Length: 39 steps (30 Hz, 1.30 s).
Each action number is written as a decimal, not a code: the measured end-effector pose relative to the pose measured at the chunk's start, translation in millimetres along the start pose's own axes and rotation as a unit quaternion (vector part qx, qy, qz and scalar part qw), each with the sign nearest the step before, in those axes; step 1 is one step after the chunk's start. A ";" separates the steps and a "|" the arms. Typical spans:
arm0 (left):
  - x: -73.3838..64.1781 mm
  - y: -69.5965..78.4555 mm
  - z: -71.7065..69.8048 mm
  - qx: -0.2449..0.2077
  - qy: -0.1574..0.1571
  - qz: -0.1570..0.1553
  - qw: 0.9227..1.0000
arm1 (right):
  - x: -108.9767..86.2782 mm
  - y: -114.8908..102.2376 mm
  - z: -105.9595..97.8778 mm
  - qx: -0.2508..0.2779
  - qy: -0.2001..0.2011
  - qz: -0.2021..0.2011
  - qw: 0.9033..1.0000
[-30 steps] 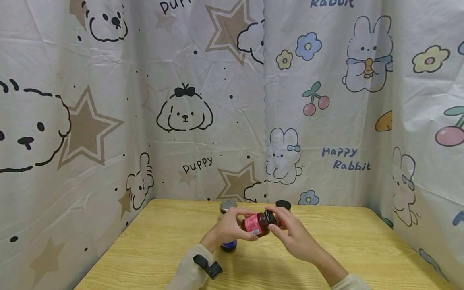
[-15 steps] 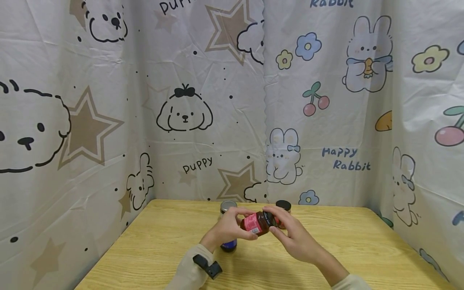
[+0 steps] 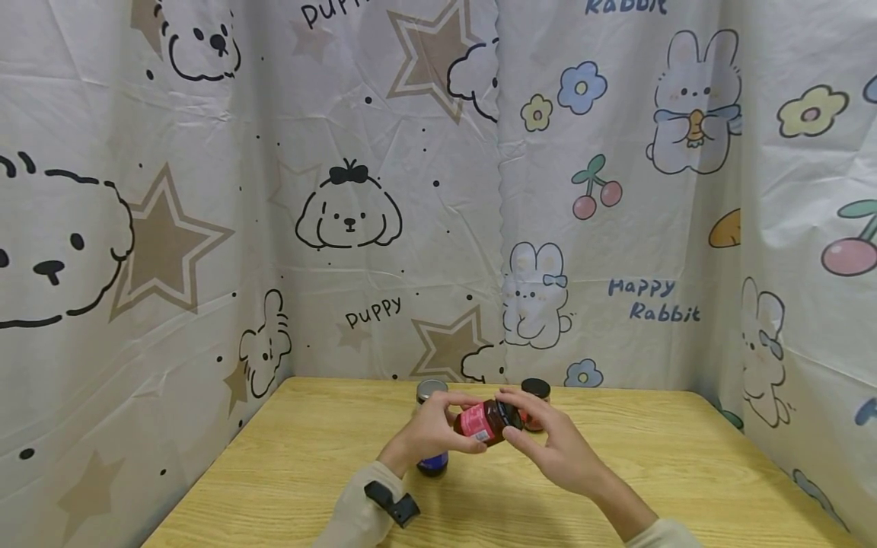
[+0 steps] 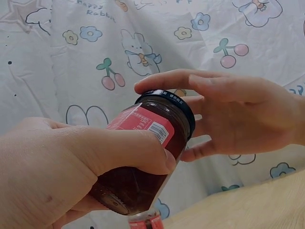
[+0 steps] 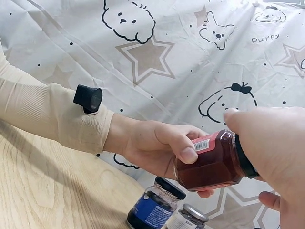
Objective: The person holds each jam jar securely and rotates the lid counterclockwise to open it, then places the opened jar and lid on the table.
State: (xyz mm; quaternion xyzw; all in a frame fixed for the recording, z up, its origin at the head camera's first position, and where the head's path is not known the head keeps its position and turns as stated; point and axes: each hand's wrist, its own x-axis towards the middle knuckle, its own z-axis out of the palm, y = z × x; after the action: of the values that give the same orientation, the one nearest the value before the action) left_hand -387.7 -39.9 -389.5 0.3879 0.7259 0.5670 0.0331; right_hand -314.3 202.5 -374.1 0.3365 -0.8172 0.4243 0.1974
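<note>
My left hand [image 3: 433, 428] grips a glass jar [image 4: 159, 183] of dark red contents with a pink label, tilted over the table, its lid end toward the right. In the left wrist view, the thumb lies across the label beside the barcode. My right hand [image 3: 558, 449] has its fingers round the jar's black lid [image 4: 188, 110], index finger along the upper edge and thumb at the near side in the head view. Its palm hides much of the lid in the right wrist view. The lid sits on the jar's mouth.
Beyond the left hand stand a blue-labelled jar [image 5: 153, 207] with a black lid and a silver-lidded jar [image 5: 188, 219]. Another black-lidded jar [image 3: 537, 390] with red on it stands behind the right hand. Patterned curtains [image 3: 384, 266] surround the wooden table [image 3: 274, 472].
My right fingers and thumb have shifted slightly round the lid, the thumb now a little further left. My left hand and the jar stay nearly in place.
</note>
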 end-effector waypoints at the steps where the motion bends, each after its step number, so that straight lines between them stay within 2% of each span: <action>1: 0.2 0.0 0.3 -0.002 -0.002 0.000 1.000 | 0.2 0.1 0.5 0.001 0.007 0.001 1.000; 7: 1.2 -0.8 2.2 -0.021 -0.013 0.001 1.000 | 1.8 0.0 1.7 -0.008 0.036 -0.009 0.999; 13: 0.9 -2.0 2.0 -0.018 -0.006 0.000 1.000 | 2.6 -3.4 1.1 -0.006 0.023 0.014 1.000; 19: 1.3 -2.2 1.7 -0.018 -0.007 -0.001 1.000 | 2.4 -2.6 -0.6 -0.041 0.033 0.031 0.998; 25: 1.2 -2.0 2.2 -0.012 -0.007 0.001 1.000 | 2.0 -2.0 -0.2 -0.048 0.013 0.057 0.997; 28: 1.3 -1.8 2.4 -0.004 -0.008 0.004 1.000 | 1.8 -3.4 0.0 -0.050 0.007 0.062 0.997; 35: 0.7 -1.9 3.2 0.002 -0.008 0.005 1.000 | 0.7 -7.7 0.0 -0.034 0.006 0.043 0.998; 39: 0.5 -2.0 3.9 0.009 -0.007 0.005 1.000 | 0.5 -8.4 0.2 -0.033 0.008 0.053 0.998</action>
State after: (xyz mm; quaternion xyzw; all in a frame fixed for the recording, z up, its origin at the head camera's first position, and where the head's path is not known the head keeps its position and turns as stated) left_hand -387.3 -36.6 -392.4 0.3960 0.7284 0.5581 0.0319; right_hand -308.7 198.7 -369.1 0.2822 -0.8460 0.4096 0.1921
